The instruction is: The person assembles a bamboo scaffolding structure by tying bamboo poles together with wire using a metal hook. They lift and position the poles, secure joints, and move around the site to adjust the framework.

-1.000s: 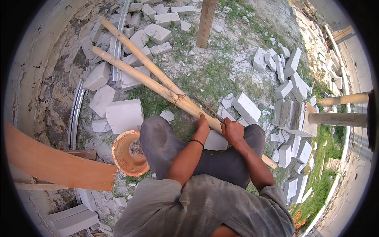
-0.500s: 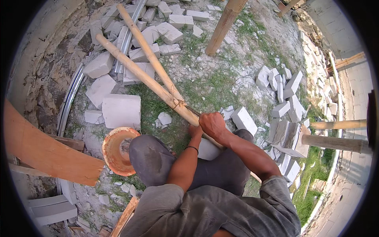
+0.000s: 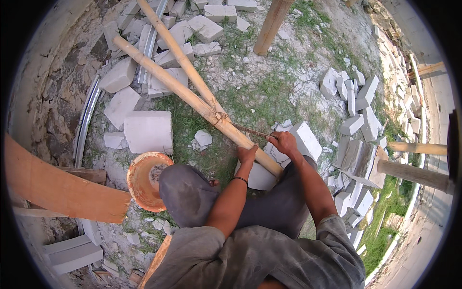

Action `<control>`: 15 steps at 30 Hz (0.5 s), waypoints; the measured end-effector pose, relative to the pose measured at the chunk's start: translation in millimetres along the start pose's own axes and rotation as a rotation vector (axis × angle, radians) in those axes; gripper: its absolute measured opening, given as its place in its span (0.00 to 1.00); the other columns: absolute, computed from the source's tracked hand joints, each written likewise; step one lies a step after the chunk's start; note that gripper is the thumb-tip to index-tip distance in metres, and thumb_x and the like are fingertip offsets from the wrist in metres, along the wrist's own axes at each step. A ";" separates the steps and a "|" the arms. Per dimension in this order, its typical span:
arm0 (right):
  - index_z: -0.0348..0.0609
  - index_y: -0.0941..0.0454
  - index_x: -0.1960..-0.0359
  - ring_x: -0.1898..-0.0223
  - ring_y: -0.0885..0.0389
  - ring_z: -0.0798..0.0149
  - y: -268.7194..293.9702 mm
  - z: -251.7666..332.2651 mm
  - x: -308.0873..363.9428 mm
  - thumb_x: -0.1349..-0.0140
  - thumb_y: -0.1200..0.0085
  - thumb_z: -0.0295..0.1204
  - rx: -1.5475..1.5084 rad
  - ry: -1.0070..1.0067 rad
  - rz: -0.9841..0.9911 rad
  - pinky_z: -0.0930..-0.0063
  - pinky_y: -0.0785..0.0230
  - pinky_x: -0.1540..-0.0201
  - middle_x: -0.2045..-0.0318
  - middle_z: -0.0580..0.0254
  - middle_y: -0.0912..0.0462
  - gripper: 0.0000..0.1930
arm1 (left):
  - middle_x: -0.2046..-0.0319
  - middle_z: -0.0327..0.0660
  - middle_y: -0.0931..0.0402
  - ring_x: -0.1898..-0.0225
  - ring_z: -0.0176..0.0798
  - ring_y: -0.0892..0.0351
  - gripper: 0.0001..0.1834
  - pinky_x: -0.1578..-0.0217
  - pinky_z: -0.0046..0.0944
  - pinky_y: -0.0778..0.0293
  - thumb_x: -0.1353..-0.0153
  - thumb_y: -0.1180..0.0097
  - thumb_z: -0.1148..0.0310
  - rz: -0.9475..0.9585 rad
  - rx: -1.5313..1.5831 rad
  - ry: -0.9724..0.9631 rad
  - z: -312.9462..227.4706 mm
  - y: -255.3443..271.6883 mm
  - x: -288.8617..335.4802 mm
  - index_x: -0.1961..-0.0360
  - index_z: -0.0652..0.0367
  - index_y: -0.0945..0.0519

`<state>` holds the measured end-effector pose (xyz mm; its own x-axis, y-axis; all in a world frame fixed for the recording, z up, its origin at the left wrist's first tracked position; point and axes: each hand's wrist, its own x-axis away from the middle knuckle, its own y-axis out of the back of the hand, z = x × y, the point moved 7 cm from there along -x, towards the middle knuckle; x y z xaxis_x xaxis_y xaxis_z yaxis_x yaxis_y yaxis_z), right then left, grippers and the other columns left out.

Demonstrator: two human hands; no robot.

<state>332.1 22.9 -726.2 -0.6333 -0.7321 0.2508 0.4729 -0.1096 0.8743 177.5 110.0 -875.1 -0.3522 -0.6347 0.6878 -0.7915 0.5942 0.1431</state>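
Observation:
Two bamboo poles meet at a tie of thin brown wire (image 3: 220, 117) in front of me. My left hand (image 3: 247, 153) is closed around the thicker bamboo pole (image 3: 168, 85), below the tie. Just to the right, my right hand (image 3: 284, 143) grips the near end of a thin, brown, ribbed metal rod (image 3: 255, 131). The rod's far end points toward the tied joint; whether it hooks the wire is too small to tell. The thinner bamboo pole (image 3: 185, 60) runs away to the far left. A pale block (image 3: 255, 176) lies under the near end of the thicker pole.
An orange-stained bucket (image 3: 144, 200) stands by my left knee. Pale broken blocks (image 3: 148, 132) lie at left, others (image 3: 305, 139) at right. An upright wooden post (image 3: 272, 29) rises ahead. A curved brown board (image 3: 67, 180) juts in from the left.
My right hand has shifted right, off the bamboo pole, exposing more of the metal rod. My left hand has moved slightly right along the pole. The view has tilted a little.

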 end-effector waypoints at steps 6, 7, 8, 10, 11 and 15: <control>0.41 0.19 0.72 0.72 0.21 0.50 -56.1 -41.4 -4.0 0.40 0.49 0.47 -0.389 -0.037 0.135 0.60 0.33 0.68 0.76 0.48 0.20 0.20 | 0.55 0.53 0.25 0.54 0.47 0.23 0.32 0.53 0.41 0.29 0.53 0.32 0.65 0.058 -0.006 -0.032 -9.5 0.0 12.6 0.50 0.71 0.30; 0.41 0.20 0.72 0.72 0.21 0.50 -69.5 -49.1 -3.9 0.40 0.49 0.47 -0.416 -0.098 0.195 0.61 0.32 0.68 0.75 0.48 0.20 0.20 | 0.55 0.53 0.25 0.54 0.47 0.23 0.31 0.53 0.41 0.29 0.52 0.32 0.64 0.085 0.010 -0.008 -9.0 -2.0 13.9 0.50 0.72 0.30; 0.40 0.20 0.72 0.71 0.21 0.50 -81.7 -56.8 -3.3 0.40 0.49 0.47 -0.445 -0.178 0.265 0.61 0.32 0.67 0.75 0.48 0.20 0.20 | 0.55 0.54 0.25 0.53 0.48 0.23 0.31 0.53 0.41 0.29 0.52 0.33 0.64 0.079 0.035 0.008 -9.4 -1.3 14.2 0.50 0.72 0.30; 0.40 0.20 0.72 0.70 0.20 0.51 -86.0 -57.3 -7.0 0.39 0.49 0.47 -0.438 -0.123 0.271 0.62 0.31 0.66 0.75 0.49 0.20 0.20 | 0.55 0.54 0.25 0.54 0.47 0.23 0.30 0.54 0.41 0.29 0.50 0.34 0.62 0.040 0.056 0.023 -10.1 -1.5 14.4 0.52 0.72 0.29; 0.40 0.20 0.72 0.70 0.20 0.51 -86.3 -60.5 -8.1 0.39 0.50 0.47 -0.387 -0.173 0.313 0.62 0.31 0.65 0.76 0.49 0.20 0.20 | 0.55 0.54 0.25 0.54 0.47 0.23 0.30 0.54 0.41 0.29 0.50 0.34 0.62 0.011 0.108 0.025 -10.3 -1.8 14.3 0.52 0.72 0.29; 0.41 0.20 0.71 0.70 0.19 0.50 -32.5 -27.2 -23.6 0.39 0.49 0.47 -0.151 0.041 0.212 0.60 0.29 0.65 0.77 0.50 0.20 0.20 | 0.56 0.51 0.26 0.55 0.45 0.24 0.31 0.57 0.41 0.29 0.51 0.34 0.62 0.024 0.333 0.046 -9.0 -9.8 17.2 0.51 0.71 0.31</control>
<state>348.3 25.4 -771.9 -0.4866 -0.7754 0.4025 0.6804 -0.0474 0.7313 183.7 97.7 -858.2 -0.3557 -0.5949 0.7208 -0.9057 0.4096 -0.1089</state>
